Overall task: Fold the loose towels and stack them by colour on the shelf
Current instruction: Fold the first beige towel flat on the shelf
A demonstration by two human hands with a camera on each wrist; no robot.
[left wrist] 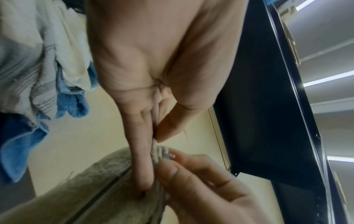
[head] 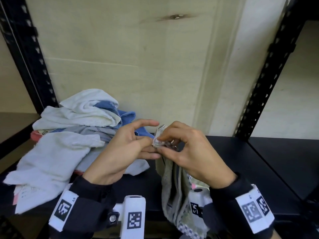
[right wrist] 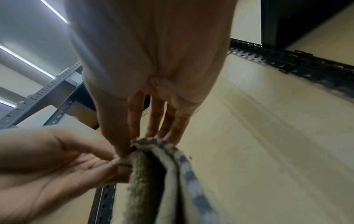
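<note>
A grey-green towel with a checked border (head: 174,183) hangs from both hands above the black shelf board (head: 241,152). My right hand (head: 179,145) pinches its top corner between thumb and fingers; the same towel (right wrist: 153,174) droops below the right hand (right wrist: 134,145) in the right wrist view. My left hand (head: 138,144) pinches the same edge with thumb and middle fingers, its forefinger lifted straight. The left wrist view shows the left hand (left wrist: 153,139) on the towel (left wrist: 122,197). A loose pile of white, blue and grey towels (head: 74,128) lies at the left of the shelf.
Black perforated uprights stand at the left (head: 29,54) and the right (head: 269,71) of the bay. A pale wooden back panel (head: 138,57) closes it behind. The shelf board right of the hands is bare. A pink cloth edge (head: 35,135) peeks from under the pile.
</note>
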